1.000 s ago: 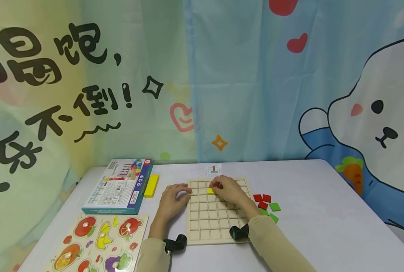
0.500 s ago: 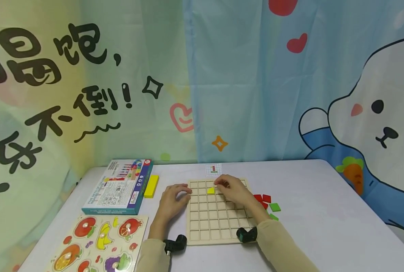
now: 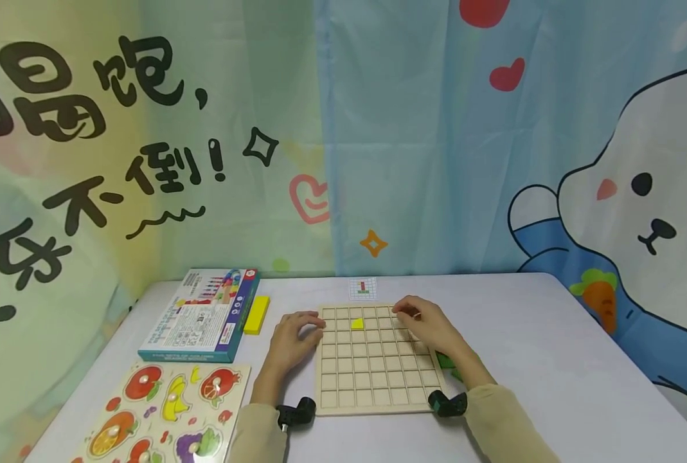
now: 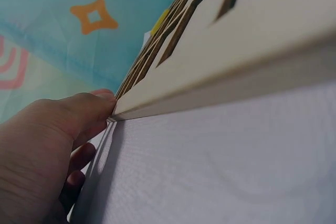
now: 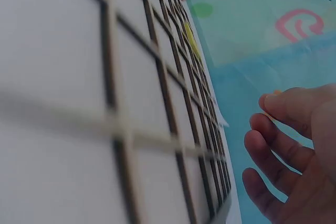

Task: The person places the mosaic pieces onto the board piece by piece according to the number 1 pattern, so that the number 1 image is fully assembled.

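Observation:
A pale wooden grid board (image 3: 378, 382) lies flat before me, with a yellow square tile (image 3: 357, 324) set in a cell near its far edge. My left hand (image 3: 291, 341) holds the board's left edge near the far corner; in the left wrist view its thumb (image 4: 94, 106) lies at the board's edge, with the other fingers curled below. Over the far right part of the board hovers my right hand (image 3: 430, 325), fingers loosely bent. The right wrist view shows nothing between that hand's thumb (image 5: 286, 103) and fingers. Green tiles (image 3: 445, 361) lie partly hidden behind the right wrist.
A small printed pattern card (image 3: 363, 289) lies beyond the board. To the left are a yellow block (image 3: 257, 315), a flat game box (image 3: 195, 318) and a fruit puzzle board (image 3: 164, 411). A printed curtain (image 3: 412, 161) hangs behind the table.
My right hand has let go of the yellow tile and moved right across the board, now covering the red tiles. The tile stays in its cell; the left hand keeps its place.

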A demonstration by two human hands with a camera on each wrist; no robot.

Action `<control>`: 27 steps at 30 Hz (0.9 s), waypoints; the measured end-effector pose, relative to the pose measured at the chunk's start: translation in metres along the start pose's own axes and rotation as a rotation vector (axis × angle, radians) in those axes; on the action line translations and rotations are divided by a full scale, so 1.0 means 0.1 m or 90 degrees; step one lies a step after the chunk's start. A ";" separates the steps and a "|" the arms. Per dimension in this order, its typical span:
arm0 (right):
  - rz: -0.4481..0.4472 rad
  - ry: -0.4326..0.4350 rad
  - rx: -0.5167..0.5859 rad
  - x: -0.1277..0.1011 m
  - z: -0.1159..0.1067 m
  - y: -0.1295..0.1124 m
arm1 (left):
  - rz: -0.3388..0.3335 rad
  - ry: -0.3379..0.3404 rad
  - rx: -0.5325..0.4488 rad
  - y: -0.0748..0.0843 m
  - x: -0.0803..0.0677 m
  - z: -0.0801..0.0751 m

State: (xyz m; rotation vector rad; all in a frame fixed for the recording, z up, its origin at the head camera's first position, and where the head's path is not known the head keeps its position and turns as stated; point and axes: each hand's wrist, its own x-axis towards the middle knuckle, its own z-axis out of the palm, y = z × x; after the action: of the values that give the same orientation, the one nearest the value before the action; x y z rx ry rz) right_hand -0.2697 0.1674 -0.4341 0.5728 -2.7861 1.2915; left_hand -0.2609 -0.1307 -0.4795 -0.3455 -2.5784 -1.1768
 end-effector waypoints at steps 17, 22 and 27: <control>0.049 0.026 -0.073 -0.27 -0.34 0.29 | 0.046 0.026 0.014 0.00 -0.01 0.02; 0.049 0.000 -0.089 -0.31 -0.36 0.34 | 0.033 0.016 0.017 0.00 0.00 0.00; 0.043 -0.024 -0.113 -0.33 -0.39 0.36 | -0.018 -0.016 0.013 -0.01 0.01 0.00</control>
State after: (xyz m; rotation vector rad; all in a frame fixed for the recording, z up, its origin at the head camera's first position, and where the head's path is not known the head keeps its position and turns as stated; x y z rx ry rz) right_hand -0.2561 0.2285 -0.4407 0.5036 -2.9340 1.0385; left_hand -0.2618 -0.1317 -0.4798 -0.3220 -2.6233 -1.1617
